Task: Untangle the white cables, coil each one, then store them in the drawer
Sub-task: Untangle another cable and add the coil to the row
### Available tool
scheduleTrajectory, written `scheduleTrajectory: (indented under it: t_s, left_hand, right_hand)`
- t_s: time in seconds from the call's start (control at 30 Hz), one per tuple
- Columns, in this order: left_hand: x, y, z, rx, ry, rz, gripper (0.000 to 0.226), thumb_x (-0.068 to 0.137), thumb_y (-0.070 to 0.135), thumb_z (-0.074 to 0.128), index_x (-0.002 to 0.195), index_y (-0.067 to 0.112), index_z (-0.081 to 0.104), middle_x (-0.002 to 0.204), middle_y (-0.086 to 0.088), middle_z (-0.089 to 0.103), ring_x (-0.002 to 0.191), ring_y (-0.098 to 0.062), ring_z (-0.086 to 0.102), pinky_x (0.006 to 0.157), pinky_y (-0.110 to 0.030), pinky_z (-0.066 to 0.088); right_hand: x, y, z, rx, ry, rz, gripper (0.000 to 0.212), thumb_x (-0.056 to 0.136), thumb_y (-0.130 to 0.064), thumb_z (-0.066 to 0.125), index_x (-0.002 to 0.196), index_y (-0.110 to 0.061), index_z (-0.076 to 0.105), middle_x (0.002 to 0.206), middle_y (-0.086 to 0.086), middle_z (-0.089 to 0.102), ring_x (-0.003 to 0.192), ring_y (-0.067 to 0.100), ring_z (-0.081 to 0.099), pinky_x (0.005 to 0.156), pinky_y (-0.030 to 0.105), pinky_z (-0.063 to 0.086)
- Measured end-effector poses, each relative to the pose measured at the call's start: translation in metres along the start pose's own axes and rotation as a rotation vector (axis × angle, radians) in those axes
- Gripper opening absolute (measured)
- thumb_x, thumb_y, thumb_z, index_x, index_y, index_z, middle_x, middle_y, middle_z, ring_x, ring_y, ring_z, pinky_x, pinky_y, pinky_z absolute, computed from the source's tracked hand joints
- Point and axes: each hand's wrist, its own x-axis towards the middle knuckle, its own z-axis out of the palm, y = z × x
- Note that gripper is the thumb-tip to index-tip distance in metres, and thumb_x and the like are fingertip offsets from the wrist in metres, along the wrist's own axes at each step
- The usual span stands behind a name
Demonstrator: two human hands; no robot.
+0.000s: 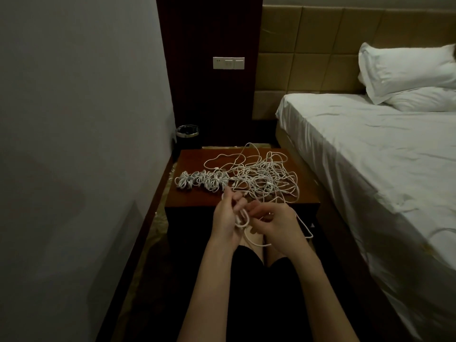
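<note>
White cables (261,178) lie on a red-brown table (192,159). Bed sheet (370,154) and pillows (407,70) are white, the quilted headboard (308,45) tan, the wall (74,95) grey, and the shorts (259,292) seemingly black.

person seen from head cam | both forearms bare, no sleeves in view | left hand (225,219) & right hand (277,222): no rings, watch or bands visible | dark (black) shorts (259,292) over both thighs | knees bare past the hem | dim light, fabric detail can't tell
</note>
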Motion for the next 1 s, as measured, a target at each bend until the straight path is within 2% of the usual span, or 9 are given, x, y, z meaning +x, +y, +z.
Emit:
scheduleTrajectory:
  t_s: [0.13, 0.23, 0.33, 0.43, 0.57, 0.63, 0.7, 0.83, 1.0]
  left_hand:
    - [-0.002, 0.009, -0.009, -0.223, 0.010, 0.026, 0.046, 0.104, 0.043, 0.031, 0.067, 0.016, 0.038, 0.045, 0.007, 0.029, 0.032, -0.004, 0.027, 0.037, -0.015, 0.036]
    - [-0.001, 0.017, -0.014, -0.267, -0.032, 0.032, 0.048, 0.102, 0.046, 0.032, 0.065, 0.016, 0.037, 0.047, 0.007, 0.026, 0.031, -0.003, 0.020, 0.029, -0.015, 0.020]
    - [0.000, 0.016, -0.016, -0.241, -0.063, 0.007, 0.047, 0.102, 0.046, 0.033, 0.065, 0.016, 0.037, 0.047, 0.006, 0.026, 0.031, -0.003, 0.020, 0.028, -0.015, 0.016]
    - [0.002, 0.013, -0.014, -0.166, -0.062, -0.007, 0.046, 0.102, 0.046, 0.033, 0.066, 0.017, 0.036, 0.049, 0.007, 0.027, 0.031, -0.002, 0.020, 0.028, -0.014, 0.015]
    - [0.005, 0.015, -0.017, -0.014, -0.047, -0.027, 0.045, 0.101, 0.045, 0.035, 0.066, 0.018, 0.036, 0.050, 0.007, 0.029, 0.034, -0.002, 0.022, 0.030, -0.013, 0.014]
    - [0.006, 0.013, -0.018, 0.046, -0.030, -0.055, 0.045, 0.101, 0.045, 0.038, 0.065, 0.018, 0.037, 0.051, 0.006, 0.030, 0.036, -0.004, 0.025, 0.035, -0.014, 0.016]
    - [0.004, 0.009, -0.015, 0.082, -0.038, -0.108, 0.047, 0.100, 0.046, 0.040, 0.062, 0.017, 0.038, 0.050, 0.005, 0.032, 0.039, -0.006, 0.030, 0.041, -0.017, 0.022]
    - [0.002, 0.002, -0.013, 0.147, -0.139, -0.185, 0.051, 0.095, 0.050, 0.047, 0.065, 0.010, 0.056, 0.058, -0.001, 0.050, 0.050, -0.011, 0.052, 0.045, -0.020, 0.044]
    - [0.000, 0.004, -0.017, 0.257, -0.278, -0.228, 0.058, 0.059, 0.067, 0.079, 0.075, 0.014, 0.062, 0.070, 0.001, 0.045, 0.061, -0.012, 0.033, 0.061, -0.025, 0.009]
  right_hand:
    - [-0.002, -0.007, -0.016, -0.145, -0.172, 0.034, 0.006, 0.083, -0.028, 0.074, 0.079, -0.024, 0.072, 0.071, -0.001, 0.072, 0.063, 0.011, 0.068, 0.066, 0.024, 0.054]
    - [-0.004, -0.012, -0.037, -0.167, -0.276, 0.048, 0.004, 0.086, -0.024, 0.071, 0.085, -0.024, 0.075, 0.079, -0.004, 0.072, 0.076, 0.005, 0.066, 0.071, 0.019, 0.051]
    - [-0.005, -0.020, -0.047, -0.229, -0.284, -0.011, 0.010, 0.085, -0.021, 0.071, 0.082, -0.030, 0.072, 0.082, -0.009, 0.071, 0.081, -0.001, 0.064, 0.076, 0.017, 0.050]
    - [-0.003, -0.025, -0.039, -0.349, -0.328, -0.061, 0.009, 0.085, -0.024, 0.071, 0.081, -0.032, 0.070, 0.079, -0.017, 0.066, 0.082, -0.002, 0.062, 0.077, 0.016, 0.048]
    - [-0.005, -0.022, -0.020, -0.256, -0.349, -0.124, 0.005, 0.082, -0.028, 0.075, 0.086, -0.025, 0.076, 0.081, -0.014, 0.071, 0.081, 0.001, 0.065, 0.081, 0.030, 0.053]
    - [-0.005, -0.022, -0.016, -0.170, -0.318, -0.147, 0.007, 0.081, -0.026, 0.076, 0.086, -0.022, 0.077, 0.083, -0.011, 0.073, 0.081, 0.002, 0.066, 0.080, 0.025, 0.053]
    - [-0.005, -0.026, -0.012, -0.090, -0.254, -0.167, 0.006, 0.080, -0.021, 0.077, 0.086, -0.019, 0.077, 0.083, -0.010, 0.074, 0.081, 0.002, 0.068, 0.080, 0.022, 0.053]
    - [-0.006, -0.030, -0.004, -0.099, -0.123, -0.152, 0.017, 0.076, -0.022, 0.080, 0.086, -0.021, 0.067, 0.082, -0.007, 0.071, 0.076, 0.005, 0.068, 0.076, 0.034, 0.057]
    - [-0.005, -0.023, -0.003, -0.103, -0.070, -0.068, 0.038, 0.067, -0.032, 0.086, 0.083, -0.021, 0.053, 0.083, -0.004, 0.070, 0.074, 0.006, 0.069, 0.073, 0.037, 0.059]
